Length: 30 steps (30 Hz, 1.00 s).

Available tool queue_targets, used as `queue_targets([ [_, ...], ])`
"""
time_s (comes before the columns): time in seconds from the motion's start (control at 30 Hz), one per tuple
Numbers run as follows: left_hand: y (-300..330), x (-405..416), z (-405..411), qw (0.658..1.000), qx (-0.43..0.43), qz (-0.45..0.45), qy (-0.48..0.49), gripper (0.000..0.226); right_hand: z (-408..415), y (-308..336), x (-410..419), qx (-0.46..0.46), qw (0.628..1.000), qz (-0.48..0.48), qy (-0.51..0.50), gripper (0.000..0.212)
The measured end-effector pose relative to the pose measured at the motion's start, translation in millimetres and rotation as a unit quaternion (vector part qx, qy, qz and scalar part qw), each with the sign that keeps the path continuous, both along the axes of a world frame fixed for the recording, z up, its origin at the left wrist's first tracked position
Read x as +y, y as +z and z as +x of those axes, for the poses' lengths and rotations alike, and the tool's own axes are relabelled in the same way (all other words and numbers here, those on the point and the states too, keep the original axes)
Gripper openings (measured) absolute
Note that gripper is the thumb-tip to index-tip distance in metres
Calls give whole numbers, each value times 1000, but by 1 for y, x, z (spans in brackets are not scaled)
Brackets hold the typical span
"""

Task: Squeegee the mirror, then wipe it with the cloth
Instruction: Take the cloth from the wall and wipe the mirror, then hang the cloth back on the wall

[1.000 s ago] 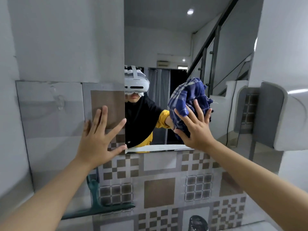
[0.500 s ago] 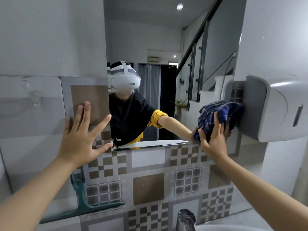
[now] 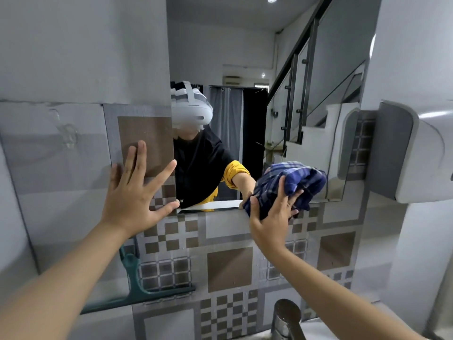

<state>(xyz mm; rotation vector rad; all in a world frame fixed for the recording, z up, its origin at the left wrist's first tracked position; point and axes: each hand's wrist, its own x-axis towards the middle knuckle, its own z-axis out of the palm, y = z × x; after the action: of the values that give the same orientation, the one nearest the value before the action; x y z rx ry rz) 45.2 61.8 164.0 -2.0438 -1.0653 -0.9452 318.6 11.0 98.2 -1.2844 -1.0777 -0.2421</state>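
Left to right. The green squeegee (image 3: 137,285) leans against the tiled wall (image 3: 230,266) low on the left, handle up and blade down, untouched; judged from this, step 1 is finished and step 2, the wipe, is in hand. The left hand (image 3: 132,195) lies flat with fingers spread and straight on the tiles at the mirror's lower-left corner, gripping nothing, apparently as a brace. The mirror (image 3: 245,69) is mounted above the patterned tiles. The right hand (image 3: 272,217) has its fingers curled around a bunched blue checked cloth (image 3: 294,182), pressed against the glass at the bottom edge, right of centre. A grey wall dispenser (image 3: 416,153) projects just beside the mirror's right edge; a tap (image 3: 286,317) rises at the bottom.

Likely faults:
1. The cloth is wadded, so only a small patch meets the glass; streaks may remain.
2. The left thumb and forefinger reach the mirror's edge; a slip would smear the glass.
3. A sweep to the right could knock the hand on the dispenser.
4. The leaning squeegee could slide if the left arm brushes it.
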Motion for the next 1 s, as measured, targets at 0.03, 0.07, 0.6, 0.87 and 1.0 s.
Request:
queue_targets([
  [0.03, 0, 0, 0, 1000, -1, 0, -1, 85, -10, 0, 1, -2, 1000, -1, 3, 82],
  [0.07, 0, 0, 0, 1000, -2, -1, 0, 84, -20, -1, 1, -5, 1000, -1, 7, 81],
  [0.6, 18, -28, -6, 948, -180, -146, -217, 65, -142, 24, 4, -133, 968, -2, 213, 73],
  [0.87, 46, -81, -35, 786, -417, -269, -369, 21, -168, 73, -31, -130, 889, -20, 438, 52],
  [1.0, 52, -101, -55, 767, -450, -302, -344, 11, -172, 99, -57, -85, 853, -60, 511, 33],
])
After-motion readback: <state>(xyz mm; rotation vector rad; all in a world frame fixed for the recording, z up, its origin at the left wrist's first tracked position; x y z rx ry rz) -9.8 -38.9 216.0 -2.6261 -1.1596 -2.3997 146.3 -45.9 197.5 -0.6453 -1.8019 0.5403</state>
